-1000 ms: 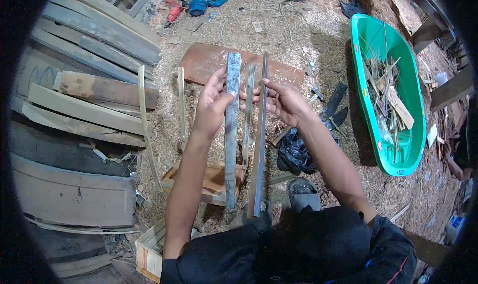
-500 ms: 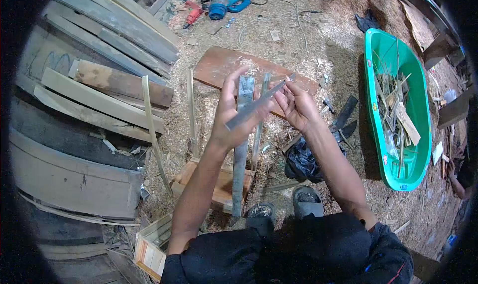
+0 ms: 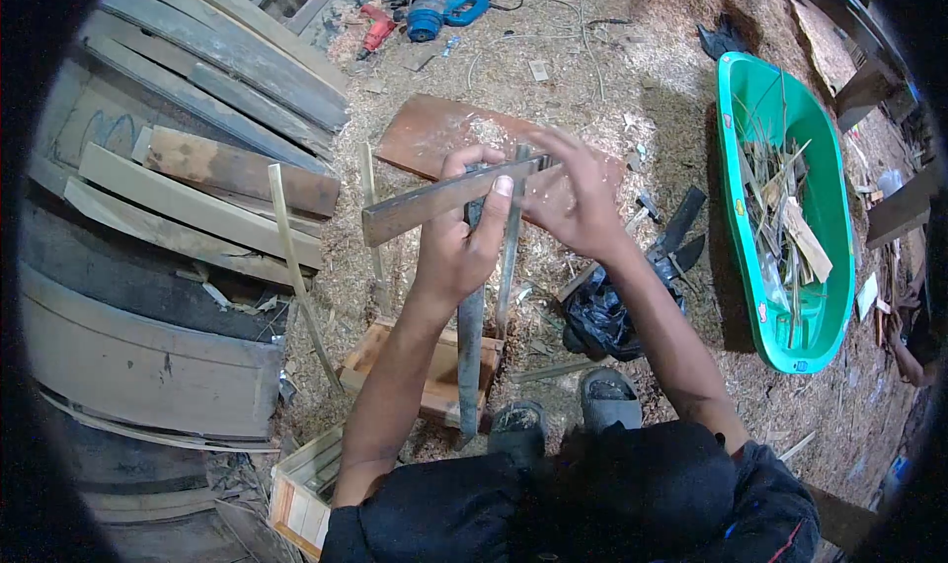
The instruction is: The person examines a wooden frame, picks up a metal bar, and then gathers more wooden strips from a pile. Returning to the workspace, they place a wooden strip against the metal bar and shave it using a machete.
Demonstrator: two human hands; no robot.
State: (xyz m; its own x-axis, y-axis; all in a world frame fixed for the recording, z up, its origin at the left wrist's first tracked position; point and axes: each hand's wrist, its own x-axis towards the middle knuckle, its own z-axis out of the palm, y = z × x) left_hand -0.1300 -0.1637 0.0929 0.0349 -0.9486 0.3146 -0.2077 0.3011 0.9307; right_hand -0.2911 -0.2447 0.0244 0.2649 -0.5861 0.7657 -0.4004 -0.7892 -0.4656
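Observation:
A short flat wooden strip (image 3: pixel 425 205) lies slantwise in my left hand (image 3: pixel 459 242), which is closed round it with the thumb pressed on its face. My right hand (image 3: pixel 583 198) is at the strip's far end, its fingers spread and curved and the thumb apart from them. Just below my left hand, a grey wooden leg (image 3: pixel 471 356) rises from a wooden frame (image 3: pixel 434 405) on the floor. A thinner upright leg (image 3: pixel 511 257) stands between my hands. Two more slim uprights (image 3: pixel 296 257) stand to the left.
A reddish board (image 3: pixel 425 133) lies ahead on shavings. To the right are a black plastic bag (image 3: pixel 602 316) and a green tub (image 3: pixel 731 168) of wood scraps. Planks (image 3: pixel 217 202) and panels line the left. A blue power tool (image 3: pixel 425 18) sits at the back.
The wooden strip has turned to show its broad face and shifted left. My left hand has closed on it with the thumb on top; my right fingers have opened out at its far end.

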